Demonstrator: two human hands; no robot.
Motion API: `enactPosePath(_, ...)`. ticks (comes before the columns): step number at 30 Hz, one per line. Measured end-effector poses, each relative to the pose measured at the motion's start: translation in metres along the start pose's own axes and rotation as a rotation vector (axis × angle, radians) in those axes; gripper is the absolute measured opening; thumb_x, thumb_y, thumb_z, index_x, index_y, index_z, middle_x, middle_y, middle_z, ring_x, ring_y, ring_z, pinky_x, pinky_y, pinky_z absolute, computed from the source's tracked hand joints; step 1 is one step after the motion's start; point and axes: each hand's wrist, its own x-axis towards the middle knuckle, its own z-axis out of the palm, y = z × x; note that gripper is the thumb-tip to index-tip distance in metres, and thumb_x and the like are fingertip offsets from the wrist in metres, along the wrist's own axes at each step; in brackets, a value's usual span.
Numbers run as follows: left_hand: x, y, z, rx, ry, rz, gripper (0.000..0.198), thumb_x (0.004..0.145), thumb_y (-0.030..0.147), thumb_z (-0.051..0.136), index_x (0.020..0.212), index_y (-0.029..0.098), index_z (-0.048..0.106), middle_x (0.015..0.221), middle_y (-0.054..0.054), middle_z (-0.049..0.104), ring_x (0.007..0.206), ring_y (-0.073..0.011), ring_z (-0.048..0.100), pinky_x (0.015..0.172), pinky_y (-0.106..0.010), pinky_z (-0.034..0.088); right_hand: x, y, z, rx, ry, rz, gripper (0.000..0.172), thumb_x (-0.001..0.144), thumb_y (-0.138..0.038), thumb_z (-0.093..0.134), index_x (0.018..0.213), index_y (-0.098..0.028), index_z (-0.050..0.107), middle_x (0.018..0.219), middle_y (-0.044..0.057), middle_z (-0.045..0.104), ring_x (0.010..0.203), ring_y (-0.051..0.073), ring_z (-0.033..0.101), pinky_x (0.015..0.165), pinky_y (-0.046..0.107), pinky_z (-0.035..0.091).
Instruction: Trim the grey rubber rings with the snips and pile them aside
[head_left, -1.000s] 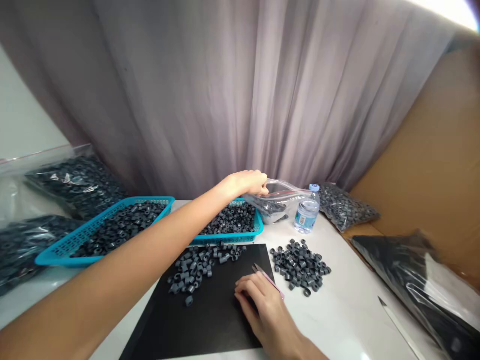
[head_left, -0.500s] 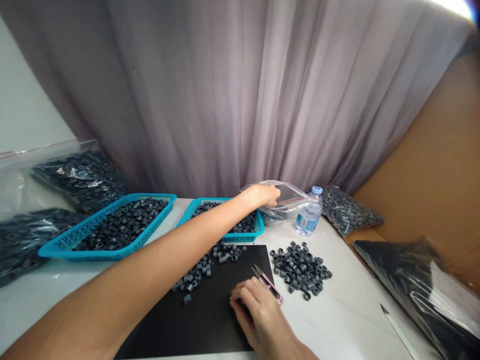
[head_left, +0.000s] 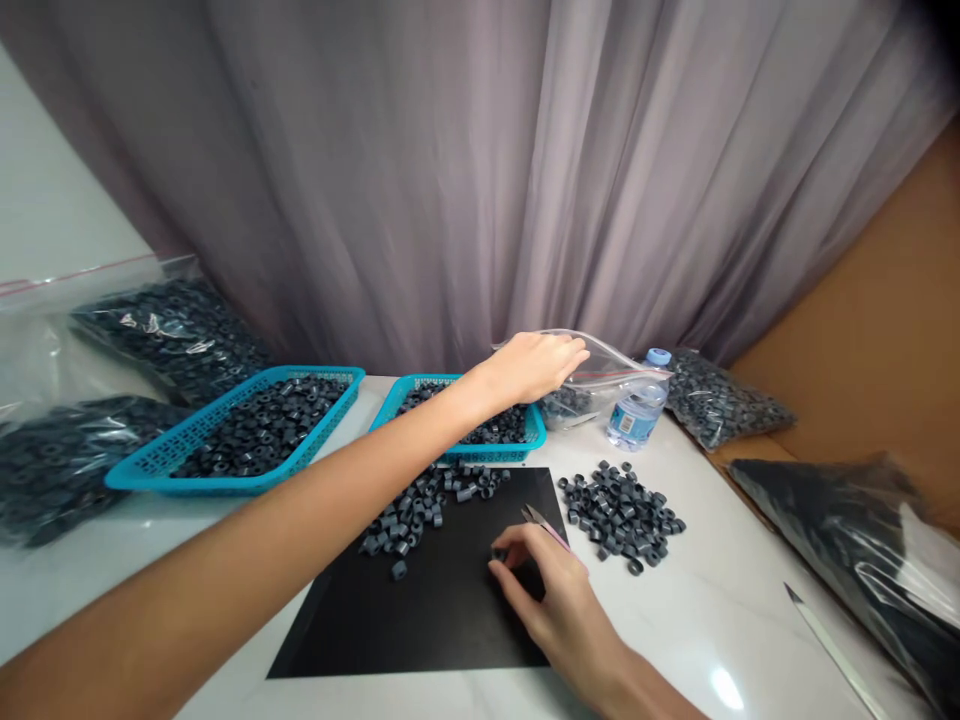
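Right hand (head_left: 562,590) sat over the right side of the mat (head_left: 420,635) on the desk (head_left: 712,610), thumb and forefinger pinching a dark ring (head_left: 498,553), snips (head_left: 538,519) just beside. Left hand (head_left: 536,365) hung at the mouth of the bag (head_left: 566,404) near the desk's back edge, fingers close together, any hold not tellable. Judged best: light pinch, knuckles off the blades, left wrist clear of the bag's lip.

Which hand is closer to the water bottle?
Left. The left hand is at the open plastic bag, left of the water bottle; the right hand is over the black mat, farther away.
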Motion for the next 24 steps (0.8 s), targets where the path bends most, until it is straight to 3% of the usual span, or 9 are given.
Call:
enactPosePath(2,-0.022,0.011,0.003,0.003,0.065,0.023,0.038,0.104,0.025,0.030,0.120,0.011,0.062,0.129,-0.017,0.061,0.125,-0.0307,0.051,0.110,-0.043,0.027,0.000,-0.001,-0.002,0.061,-0.014,0.066,0.009,0.095,-0.021,0.059,0.104,-0.022,0.060,0.087,0.002,0.067,0.080,0.017,0.067,0.073,0.030,0.055)
enactPosePath(5,-0.076,0.030,0.014,-0.135,0.314,-0.016,0.038,0.104,0.028,0.032,0.115,0.015,0.066,0.118,-0.013,0.063,0.117,-0.0284,0.053,0.109,-0.039,0.029,0.002,-0.009,-0.008,0.143,0.025,0.124,0.010,0.094,-0.024,0.060,0.103,-0.022,0.063,0.091,0.003,0.069,0.084,0.018,0.066,0.078,0.030,0.054)
enactPosePath(8,-0.146,0.045,0.036,-0.460,0.383,-0.260,0.026,0.100,0.031,0.046,0.101,0.021,0.069,0.101,-0.008,0.065,0.100,-0.0244,0.059,0.098,-0.031,0.039,0.002,-0.019,-0.016,0.181,0.086,0.118,0.012,0.094,-0.023,0.062,0.106,-0.024,0.066,0.098,0.004,0.070,0.090,0.018,0.066,0.082,0.030,0.053)
enactPosePath(12,-0.217,0.059,0.071,-0.810,0.302,-0.657,0.020,0.096,0.035,0.056,0.110,0.025,0.068,0.103,-0.004,0.068,0.091,-0.0205,0.064,0.088,-0.027,0.046,0.000,-0.025,-0.022,0.173,0.089,0.061,0.019,0.095,-0.019,0.062,0.112,-0.027,0.067,0.105,0.004,0.071,0.095,0.019,0.065,0.085,0.031,0.053)
enactPosePath(15,-0.231,0.064,0.087,-1.073,0.239,-0.731,0.027,0.096,0.037,0.057,0.119,0.025,0.065,0.109,-0.005,0.071,0.098,-0.0207,0.067,0.092,-0.028,0.049,0.000,-0.025,-0.020,0.145,0.070,0.013,0.023,0.095,-0.016,0.061,0.114,-0.027,0.067,0.108,0.004,0.072,0.099,0.020,0.065,0.087,0.034,0.053)
enactPosePath(24,-0.220,0.054,0.095,-1.479,0.233,-0.792,0.019,0.090,0.030,0.068,0.100,0.014,0.072,0.093,-0.006,0.074,0.081,-0.0152,0.068,0.079,-0.024,0.054,-0.007,-0.027,-0.013,0.234,-0.031,0.057,0.035,0.096,-0.014,0.059,0.127,-0.029,0.065,0.106,0.005,0.072,0.096,0.019,0.067,0.085,0.032,0.056)
